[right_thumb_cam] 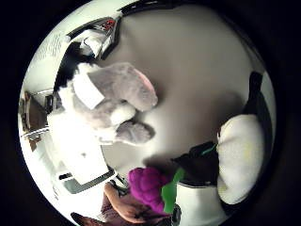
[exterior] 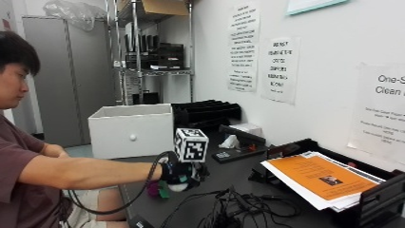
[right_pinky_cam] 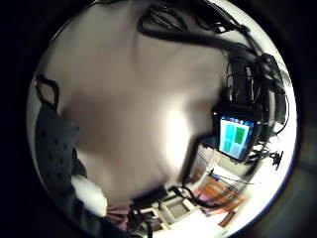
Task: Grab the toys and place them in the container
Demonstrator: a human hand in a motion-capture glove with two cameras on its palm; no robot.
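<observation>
Dark table (exterior: 253,187); white drawer box (exterior: 131,129) at far end. Grey plush (right_thumb_cam: 110,101), purple toy (right_thumb_cam: 146,184) on table. Right hand (exterior: 180,175) above table, grip not discernible. Wall notices (exterior: 280,69), paper tray (exterior: 329,183).

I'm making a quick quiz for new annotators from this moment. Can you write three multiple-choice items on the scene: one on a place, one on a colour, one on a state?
1. Where does the white container stand?
A. on the dark table, beyond the gloved hand
B. on the metal shelf
C. on the orange paper

2. What colour is the round toy nearest the palm?
A. yellow
B. purple with green
C. red

3. How is the grey and white plush rabbit now?
A. inside the container
B. held up in the air by the bare hand
C. lying on the table, not gripped

Answers: 1 A, the outside view shows it on the table past the right hand. 2 B, the thumb side palm view shows a purple body with a green part. 3 C, that view shows it on the table surface with no fingers round it.
</observation>
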